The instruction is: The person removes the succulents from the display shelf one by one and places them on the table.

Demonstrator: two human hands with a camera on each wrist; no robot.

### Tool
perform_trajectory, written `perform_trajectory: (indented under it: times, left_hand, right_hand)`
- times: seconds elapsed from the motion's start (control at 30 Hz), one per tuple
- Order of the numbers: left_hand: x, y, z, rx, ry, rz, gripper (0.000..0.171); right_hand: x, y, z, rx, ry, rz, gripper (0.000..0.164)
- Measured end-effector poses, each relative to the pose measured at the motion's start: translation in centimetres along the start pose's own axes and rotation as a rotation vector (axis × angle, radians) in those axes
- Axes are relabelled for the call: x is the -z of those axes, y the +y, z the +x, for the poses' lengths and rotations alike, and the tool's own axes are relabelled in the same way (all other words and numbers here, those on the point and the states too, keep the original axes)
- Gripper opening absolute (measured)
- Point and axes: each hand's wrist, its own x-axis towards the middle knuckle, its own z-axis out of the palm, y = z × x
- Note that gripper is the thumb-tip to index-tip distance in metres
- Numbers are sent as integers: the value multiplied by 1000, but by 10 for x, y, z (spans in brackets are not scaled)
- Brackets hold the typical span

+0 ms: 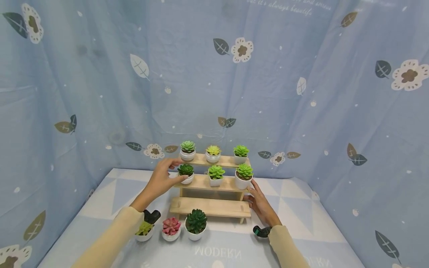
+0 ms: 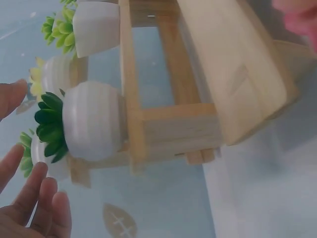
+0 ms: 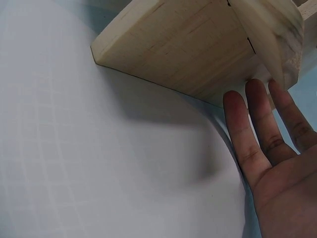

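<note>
A three-tier wooden stand point(image 1: 214, 206) holds small potted succulents on its top and middle tiers. My left hand point(image 1: 164, 178) is around the dark green succulent point(image 1: 186, 169) at the middle tier's left end, thumb and fingers spread and relaxed. In the left wrist view the fingers point(image 2: 30, 196) stand beside the leaves and the white ribbed pot point(image 2: 94, 121), not closed on it. My right hand point(image 1: 259, 204) is by the stand's right side, below the bright green succulent point(image 1: 244, 171). In the right wrist view its straight fingers point(image 3: 237, 116) reach up to the wood.
In front of the stand are a pink succulent point(image 1: 171, 227), a larger dark green one point(image 1: 196, 222) and a yellow-green one point(image 1: 144, 229), partly behind the left wrist. The bottom tier point(image 1: 209, 207) is bare wood. A blue patterned curtain point(image 1: 201, 93) hangs behind the table.
</note>
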Motion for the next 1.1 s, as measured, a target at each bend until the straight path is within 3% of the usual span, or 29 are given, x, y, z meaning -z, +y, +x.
perform_trajectory:
  times: [0.27,0.53,1.1]
  left_hand:
    - [-3,-7,-1,99,-58,-57,60]
    - [-11,-15,-4,258,-141,-133,69]
    - [-30,-27,2,345,-143,-173,85]
  right_hand:
    - [3,0,2,3,25,6,68]
    - [6,0,1,1,1,12,71]
    - [3,0,1,3,-8,7,71]
